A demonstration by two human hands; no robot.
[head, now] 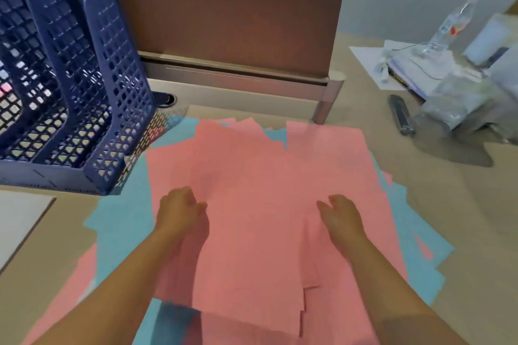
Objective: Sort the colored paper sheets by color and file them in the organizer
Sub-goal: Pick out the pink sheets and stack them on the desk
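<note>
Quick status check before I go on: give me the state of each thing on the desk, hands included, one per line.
Pink sheets: loose, overlapping, on top of the pile, unsorted.
Blue sheets: mostly buried under the pink, edges showing.
Organizer: upright at the pile's left; contents unclear through the mesh.
Left hand: resting on the pink sheets, fingers curled; grip unclear.
Right hand: open, flat on the pink sheets.
Water bottle: upright, far right.

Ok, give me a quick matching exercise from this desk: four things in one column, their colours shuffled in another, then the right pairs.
Things:
1. organizer
2. top sheets
3. sheets underneath
4. desk divider

Colours:
A. pink
B. brown
C. dark blue
D. light blue

Pairs: 1-C, 2-A, 3-D, 4-B
</note>
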